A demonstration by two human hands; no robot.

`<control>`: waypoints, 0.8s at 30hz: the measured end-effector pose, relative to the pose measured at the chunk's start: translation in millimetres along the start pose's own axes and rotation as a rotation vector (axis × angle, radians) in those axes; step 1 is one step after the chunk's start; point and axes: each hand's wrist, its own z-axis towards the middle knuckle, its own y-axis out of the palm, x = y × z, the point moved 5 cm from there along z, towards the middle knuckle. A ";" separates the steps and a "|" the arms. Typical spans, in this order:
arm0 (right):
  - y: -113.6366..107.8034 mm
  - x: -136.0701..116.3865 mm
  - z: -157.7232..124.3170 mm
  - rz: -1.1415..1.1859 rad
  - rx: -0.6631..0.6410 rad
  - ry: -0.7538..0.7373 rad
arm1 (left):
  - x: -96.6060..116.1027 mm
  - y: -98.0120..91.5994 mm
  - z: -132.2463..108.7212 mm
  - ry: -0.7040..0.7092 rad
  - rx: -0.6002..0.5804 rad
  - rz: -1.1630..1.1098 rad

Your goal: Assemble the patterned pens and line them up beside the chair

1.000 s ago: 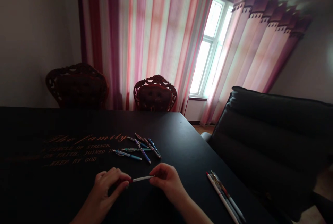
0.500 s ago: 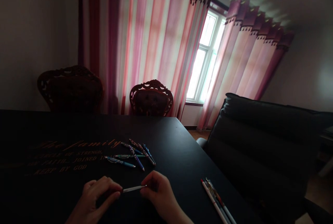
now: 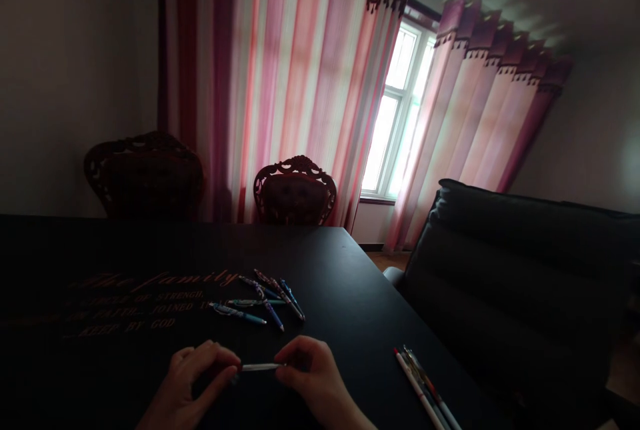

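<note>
Low over the black table (image 3: 345, 283), my left hand (image 3: 195, 380) and my right hand (image 3: 310, 373) pinch the two ends of one thin white pen (image 3: 260, 367), which lies level between them. My left fingers close round its darker end and my right fingertips hold the other. Just beyond the hands lies a loose pile of several patterned pens (image 3: 263, 300). A few more pens (image 3: 425, 390) rest side by side to the right of my right hand, close to the table's edge.
Pale lettering (image 3: 150, 300) is printed on the table's left half. A black padded chair (image 3: 515, 277) stands close at the right. Two carved wooden chairs (image 3: 295, 190) stand behind the table, before pink striped curtains and a bright window (image 3: 400, 103).
My hands have come closer together along the pen, so less of it shows between them. The camera tilted slightly; the pens on the table have not moved.
</note>
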 end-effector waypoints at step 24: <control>-0.8 -11.3 0.7 0.020 -0.086 -0.043 | 15.6 -9.5 2.1 0.069 -0.031 0.002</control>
